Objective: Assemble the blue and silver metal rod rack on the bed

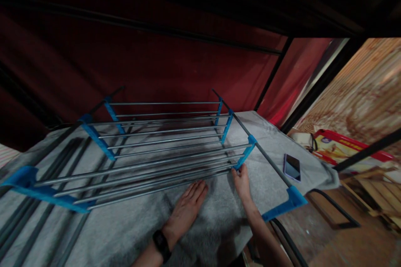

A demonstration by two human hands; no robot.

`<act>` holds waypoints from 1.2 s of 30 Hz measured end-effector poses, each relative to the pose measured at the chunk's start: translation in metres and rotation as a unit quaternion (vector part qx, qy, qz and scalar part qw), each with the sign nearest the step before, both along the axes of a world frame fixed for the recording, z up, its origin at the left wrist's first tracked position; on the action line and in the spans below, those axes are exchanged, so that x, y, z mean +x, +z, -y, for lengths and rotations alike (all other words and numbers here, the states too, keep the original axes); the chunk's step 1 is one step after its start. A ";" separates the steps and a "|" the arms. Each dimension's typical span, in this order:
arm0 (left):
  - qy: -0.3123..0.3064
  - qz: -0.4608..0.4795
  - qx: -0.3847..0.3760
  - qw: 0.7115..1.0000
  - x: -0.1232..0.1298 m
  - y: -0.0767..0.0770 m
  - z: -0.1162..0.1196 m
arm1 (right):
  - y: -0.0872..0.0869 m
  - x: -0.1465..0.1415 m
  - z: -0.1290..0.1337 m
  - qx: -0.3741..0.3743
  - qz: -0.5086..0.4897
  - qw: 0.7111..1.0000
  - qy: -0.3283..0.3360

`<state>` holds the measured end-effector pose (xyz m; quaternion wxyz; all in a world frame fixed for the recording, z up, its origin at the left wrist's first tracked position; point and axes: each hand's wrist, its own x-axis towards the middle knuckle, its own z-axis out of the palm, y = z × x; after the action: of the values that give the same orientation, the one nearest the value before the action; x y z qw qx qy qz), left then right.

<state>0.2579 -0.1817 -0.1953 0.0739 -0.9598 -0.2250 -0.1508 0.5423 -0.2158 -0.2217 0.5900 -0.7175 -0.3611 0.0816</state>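
Note:
A rack of grey metal tubes (150,167) and blue plastic brackets lies across a grey cloth. Its rungs run from brackets on the left to brackets on the right. My right hand (242,185) pinches the lower end of a right-side blue bracket (247,153), where the lowest rungs meet it. Palm down on the cloth beside the nearest rung is my left hand (188,200), fingers stretched out, with a black watch (161,245) on the wrist. A further blue bracket (286,204) sits at the near right end of the side tube, with no rungs in it.
Loose dark tubes (34,204) lie on the grey cloth (131,233) at the left. A phone (292,167) rests on the right, near a red and yellow package (341,146). Dark metal bars frame the space, with red fabric (175,66) behind. Wooden pieces (376,194) lie lower right.

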 end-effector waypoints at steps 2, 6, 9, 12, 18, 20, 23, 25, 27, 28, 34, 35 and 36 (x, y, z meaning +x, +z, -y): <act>0.027 0.030 0.032 0.999 0.006 0.010 -0.002 | 0.001 0.001 -0.005 -0.001 -0.010 1.000 -0.010; 0.092 0.035 0.008 0.995 0.018 0.031 -0.022 | 0.004 0.003 -0.010 -0.004 -0.015 1.000 -0.024; 0.114 0.014 -0.070 0.991 0.025 0.040 -0.036 | 0.007 0.002 -0.010 -0.015 -0.010 1.000 -0.025; 0.123 0.014 -0.152 0.981 0.030 0.047 -0.043 | 0.011 0.000 -0.009 -0.035 -0.001 0.999 -0.020; 0.127 0.042 -0.209 0.969 0.033 0.058 -0.044 | 0.018 -0.003 -0.006 -0.063 0.035 0.997 -0.033; 0.131 0.045 -0.216 0.967 0.033 0.059 -0.043 | 0.019 -0.004 -0.006 -0.076 0.047 0.995 -0.041; 0.132 0.044 -0.223 0.965 0.034 0.061 -0.045 | 0.020 -0.004 -0.007 -0.092 0.058 0.992 -0.056; 0.131 0.046 -0.226 0.964 0.034 0.061 -0.046 | 0.020 -0.004 -0.008 -0.098 0.061 0.991 -0.065; 0.131 0.050 -0.230 0.963 0.035 0.061 -0.047 | 0.020 -0.004 -0.009 -0.099 0.063 0.991 -0.066; 0.132 0.053 -0.231 0.962 0.035 0.062 -0.047 | 0.020 -0.005 -0.009 -0.099 0.065 0.991 -0.065; 0.138 0.048 -0.243 0.959 0.036 0.068 -0.047 | 0.023 -0.007 -0.007 -0.106 0.076 0.989 -0.067; 0.140 0.044 -0.243 0.959 0.036 0.069 -0.047 | 0.023 -0.007 -0.006 -0.107 0.077 0.989 -0.068; 0.140 0.042 -0.244 0.959 0.036 0.070 -0.047 | 0.023 -0.007 -0.006 -0.108 0.079 0.989 -0.070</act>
<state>0.2938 -0.1348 -0.1257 -0.1512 -0.9002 -0.3903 -0.1199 0.5348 -0.2094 -0.1983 0.4834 -0.8045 -0.3444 0.0217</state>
